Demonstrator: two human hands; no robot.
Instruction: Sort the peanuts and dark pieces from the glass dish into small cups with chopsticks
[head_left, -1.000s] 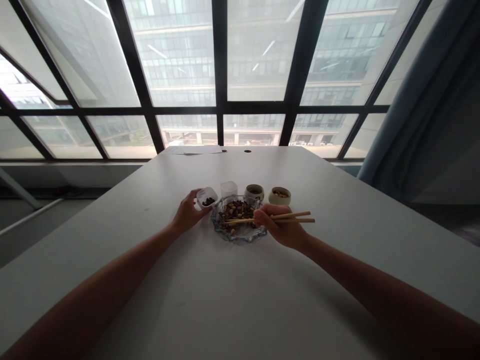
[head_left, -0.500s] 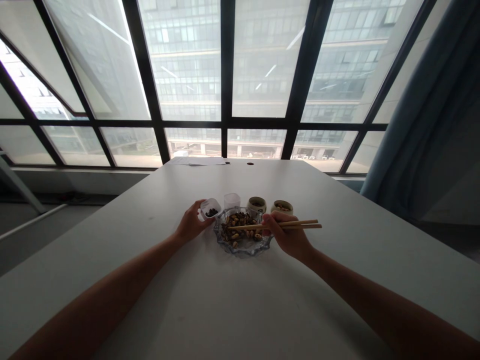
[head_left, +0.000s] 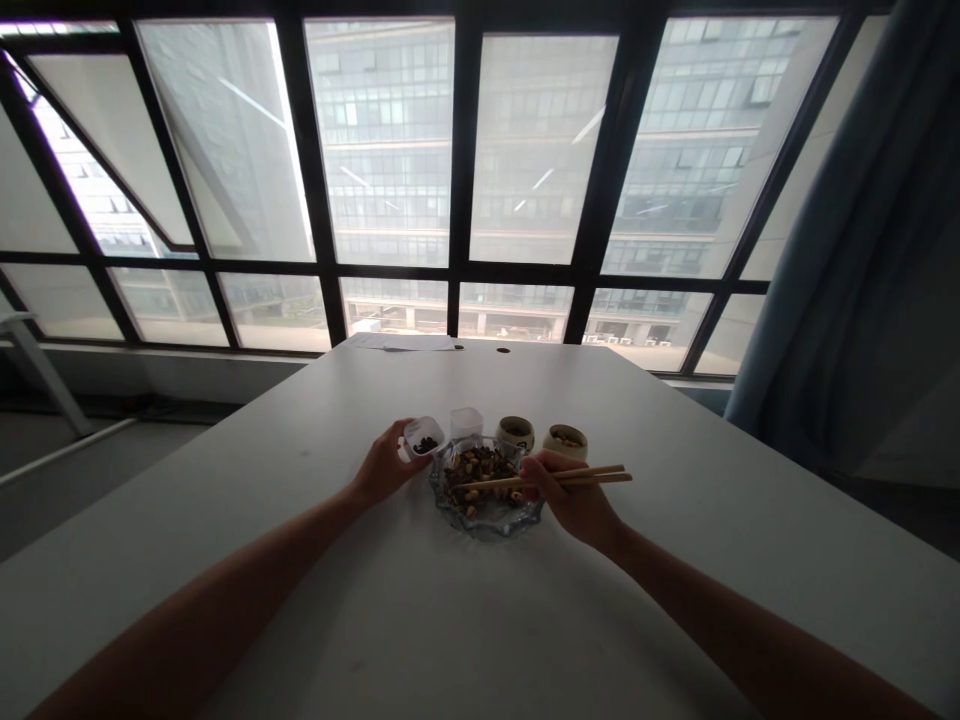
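A wavy glass dish (head_left: 486,518) of mixed beans and nuts sits in the middle of the white table (head_left: 465,620). My right hand (head_left: 571,500) is closed round a pair of wooden chopsticks (head_left: 592,475), whose tips reach left over the dish. My left hand (head_left: 386,463) grips a small white square cup (head_left: 423,437) with dark beans in it, tilted, just left of the dish.
Behind the dish stand a clear square cup (head_left: 466,421) and two round ceramic cups (head_left: 515,432) (head_left: 565,441) with bits inside. Papers (head_left: 405,342) lie at the table's far edge below large windows. A blue curtain (head_left: 847,250) hangs at the right.
The camera has tilted upward, so everything sits lower in the picture. The chopstick tips stay over the dish and the left hand keeps the white cup beside it.
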